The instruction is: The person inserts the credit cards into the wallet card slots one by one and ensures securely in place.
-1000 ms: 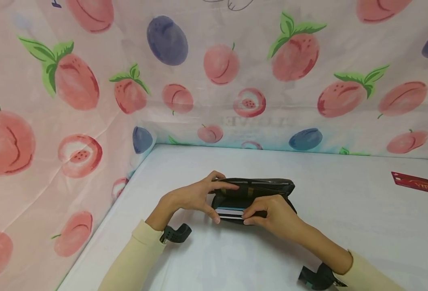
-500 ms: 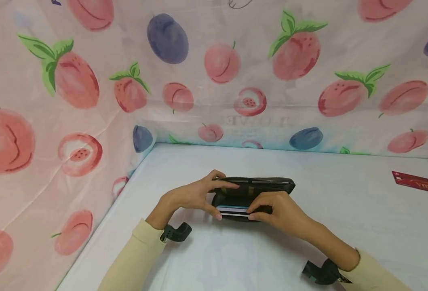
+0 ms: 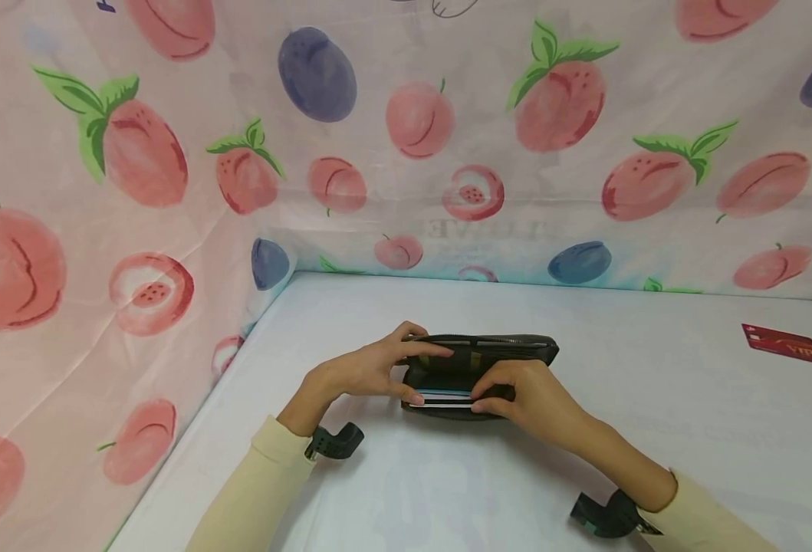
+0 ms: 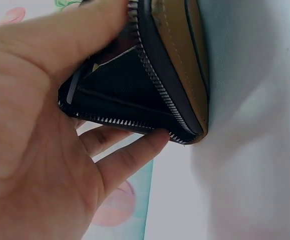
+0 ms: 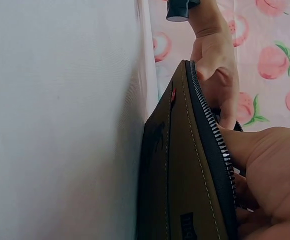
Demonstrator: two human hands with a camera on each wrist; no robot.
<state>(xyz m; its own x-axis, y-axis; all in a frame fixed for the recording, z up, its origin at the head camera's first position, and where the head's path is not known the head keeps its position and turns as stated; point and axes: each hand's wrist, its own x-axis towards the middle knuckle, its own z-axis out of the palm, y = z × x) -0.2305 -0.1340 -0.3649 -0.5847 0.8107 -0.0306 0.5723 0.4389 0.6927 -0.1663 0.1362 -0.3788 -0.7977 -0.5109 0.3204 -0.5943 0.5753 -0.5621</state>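
A dark zip wallet is unzipped, its mouth facing me. Its outer side looks olive-brown with stitching in the right wrist view. My left hand holds the wallet's left end, thumb at the near edge and fingers at the far side; the left wrist view shows the toothed zip and dark lining between them. Pale cards lie along the near inner side. At their right end my right hand pinches the edge of a card with thumb and forefinger. Its other fingertips are hidden.
A red card marked VIP lies apart on the white tabletop, far to the right. A fruit-patterned cloth hangs behind and along the left. A black wrist mount sits below each hand.
My right hand has shifted slightly right and upward along the wallet. The pale cards show a thinner strip than before. My left hand stays at the left end, its thumb slightly higher.
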